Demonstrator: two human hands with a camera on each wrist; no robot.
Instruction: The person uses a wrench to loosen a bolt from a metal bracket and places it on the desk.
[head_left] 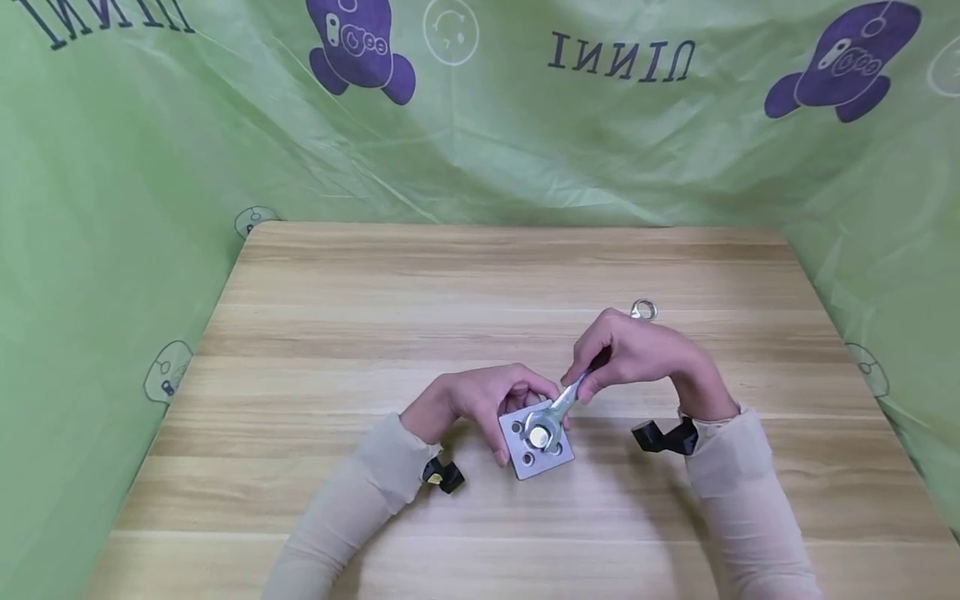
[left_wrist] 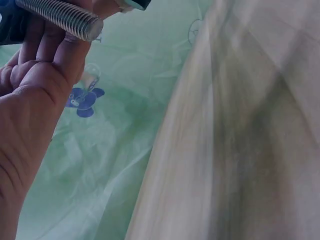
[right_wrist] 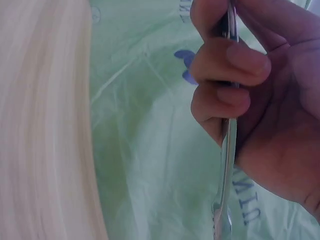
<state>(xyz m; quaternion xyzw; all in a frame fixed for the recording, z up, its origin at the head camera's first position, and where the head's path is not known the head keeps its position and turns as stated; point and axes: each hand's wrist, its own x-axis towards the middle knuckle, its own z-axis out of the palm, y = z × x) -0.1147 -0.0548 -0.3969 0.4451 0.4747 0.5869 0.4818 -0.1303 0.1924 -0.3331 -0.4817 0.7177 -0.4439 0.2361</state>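
My left hand [head_left: 487,398] grips a square metal plate [head_left: 542,468] with several round holes, held over the table by its edges. A large bolt sits in the plate's middle, its round end [head_left: 538,437] facing up; in the left wrist view its threaded shank [left_wrist: 62,19] sticks out beside the palm. My right hand [head_left: 637,350] holds a silver wrench [head_left: 567,400] by the handle, fingers curled round it in the right wrist view. One wrench head lies around the bolt at the plate. The ring end [head_left: 643,310] shows beyond the right hand.
The wood-grain table [head_left: 450,292] spreads under both hands. A green printed curtain [head_left: 525,150] hangs behind it and along both sides. Black camera mounts [head_left: 666,437] are strapped at the wrists, below the sleeve cuffs.
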